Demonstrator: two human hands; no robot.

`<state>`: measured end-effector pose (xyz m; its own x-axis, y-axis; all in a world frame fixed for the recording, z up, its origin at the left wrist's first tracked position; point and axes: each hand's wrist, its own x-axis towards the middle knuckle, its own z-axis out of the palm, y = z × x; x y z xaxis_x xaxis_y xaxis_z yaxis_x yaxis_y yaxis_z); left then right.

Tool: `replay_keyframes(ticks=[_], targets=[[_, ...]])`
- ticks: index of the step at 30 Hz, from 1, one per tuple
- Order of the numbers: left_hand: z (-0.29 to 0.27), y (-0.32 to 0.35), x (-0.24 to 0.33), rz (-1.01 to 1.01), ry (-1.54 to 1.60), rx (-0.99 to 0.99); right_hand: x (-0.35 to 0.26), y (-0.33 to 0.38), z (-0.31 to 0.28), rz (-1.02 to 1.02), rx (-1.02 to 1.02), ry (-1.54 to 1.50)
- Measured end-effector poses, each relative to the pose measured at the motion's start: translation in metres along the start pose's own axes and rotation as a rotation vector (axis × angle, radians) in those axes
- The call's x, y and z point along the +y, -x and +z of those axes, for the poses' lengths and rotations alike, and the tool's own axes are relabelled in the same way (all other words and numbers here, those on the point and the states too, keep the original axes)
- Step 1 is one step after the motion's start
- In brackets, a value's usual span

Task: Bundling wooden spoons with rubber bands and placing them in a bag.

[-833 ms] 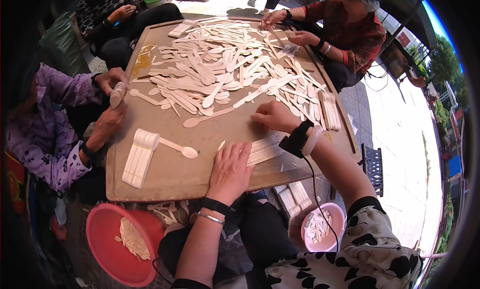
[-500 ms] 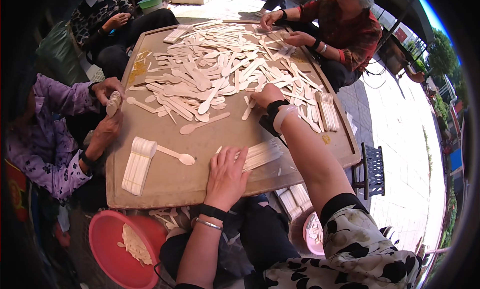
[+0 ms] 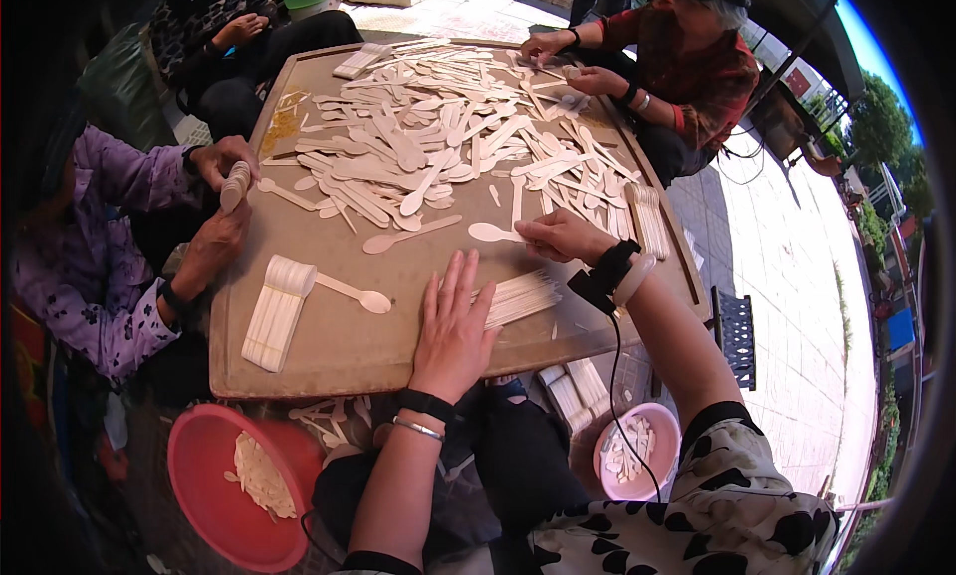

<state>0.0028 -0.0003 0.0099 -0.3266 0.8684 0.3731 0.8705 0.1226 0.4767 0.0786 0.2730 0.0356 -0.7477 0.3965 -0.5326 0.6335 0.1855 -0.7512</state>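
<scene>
The right hand (image 3: 563, 236) pinches 1 wooden spoon (image 3: 495, 232) between closed fingers, near the desk (image 3: 339, 346) front. The left hand (image 3: 453, 326), fingers spread, lies flat beside a stack of sticks (image 3: 520, 296); a careless sweep could scatter it.

Brown board (image 3: 329, 351) strewn with wooden spoons (image 3: 428, 147)

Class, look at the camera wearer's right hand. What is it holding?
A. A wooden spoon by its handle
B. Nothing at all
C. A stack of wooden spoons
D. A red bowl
A: the right hand pinches the handle of a single wooden spoon, whose bowl lies on the board.
</scene>
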Motion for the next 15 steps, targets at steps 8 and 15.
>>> replay_keyframes(ticks=[8, 15], targets=[[0.01, 0.004, -0.008, -0.019, 0.031, -0.034, -0.032, 0.019, 0.061, -0.387, 0.146, 0.832], [0.006, 0.001, -0.003, -0.014, 0.033, -0.048, -0.03, -0.024, 0.026, -0.002, 0.539, 0.694]])
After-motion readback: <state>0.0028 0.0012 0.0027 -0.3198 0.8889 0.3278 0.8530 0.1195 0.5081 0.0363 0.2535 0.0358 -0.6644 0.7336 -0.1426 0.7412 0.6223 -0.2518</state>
